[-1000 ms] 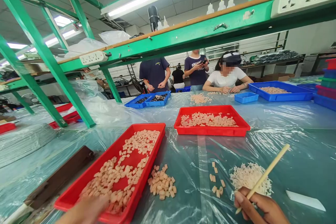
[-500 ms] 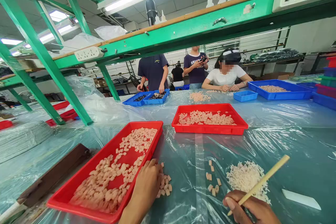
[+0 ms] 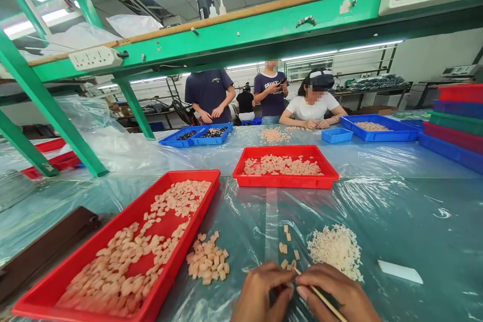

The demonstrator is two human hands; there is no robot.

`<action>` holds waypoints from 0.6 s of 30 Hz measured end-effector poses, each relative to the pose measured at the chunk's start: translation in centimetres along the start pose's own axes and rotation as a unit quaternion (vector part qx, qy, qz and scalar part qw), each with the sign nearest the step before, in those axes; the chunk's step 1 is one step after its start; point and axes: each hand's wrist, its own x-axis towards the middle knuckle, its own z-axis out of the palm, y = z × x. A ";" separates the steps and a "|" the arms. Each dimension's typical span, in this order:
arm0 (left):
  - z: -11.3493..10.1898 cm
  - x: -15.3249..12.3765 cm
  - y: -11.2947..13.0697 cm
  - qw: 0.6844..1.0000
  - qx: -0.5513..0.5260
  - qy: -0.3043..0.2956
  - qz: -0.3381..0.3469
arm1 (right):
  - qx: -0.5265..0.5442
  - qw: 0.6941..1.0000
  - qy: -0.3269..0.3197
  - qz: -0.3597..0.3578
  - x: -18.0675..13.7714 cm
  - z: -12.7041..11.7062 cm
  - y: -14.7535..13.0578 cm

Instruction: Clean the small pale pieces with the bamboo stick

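Change: half a second ago my left hand (image 3: pixel 264 289) lay on the loose heap of small peach-coloured plastic pieces (image 3: pixel 208 262) beside the tray; now it is drawn in and meets my right hand (image 3: pixel 337 294) at the near table edge.
Meaning: I judge I took one piece and bring it to the stick.
Left fingers: curled closed, tips pinched; what they hold is hidden.
Right fingers: closed around the thin pale wooden stick (image 3: pixel 320 298), its tip at my left fingertips.
Near long red plastic tray (image 3: pixel 166 282): many peach pieces.
Far red tray (image 3: pixel 286 180): one layer of the same pieces.
White heap of tiny parts (image 3: pixel 335 249): lies just beyond my right hand.
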 end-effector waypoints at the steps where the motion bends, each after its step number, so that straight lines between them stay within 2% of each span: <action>1: 0.2 0.0 0.1 1.000 -0.006 -0.007 0.011 | -0.019 1.000 -0.015 -0.003 0.0 0.0 0.0; 5: 0.5 -0.1 -0.1 0.999 -0.030 -0.007 0.021 | -0.076 0.995 -0.067 -0.019 0.1 -0.3 -0.2; 12: 1.2 -0.6 -1.6 0.972 -0.226 0.019 -0.058 | -0.054 0.996 -0.057 -0.042 0.2 -0.5 -0.6; 15: 1.1 -0.7 -1.3 0.972 -0.228 0.020 -0.056 | -0.071 0.996 -0.052 -0.031 0.2 -0.4 -0.7; 18: 0.8 -0.6 -0.4 0.984 -0.177 0.014 -0.017 | -0.101 0.993 -0.050 -0.022 0.0 -0.4 -0.9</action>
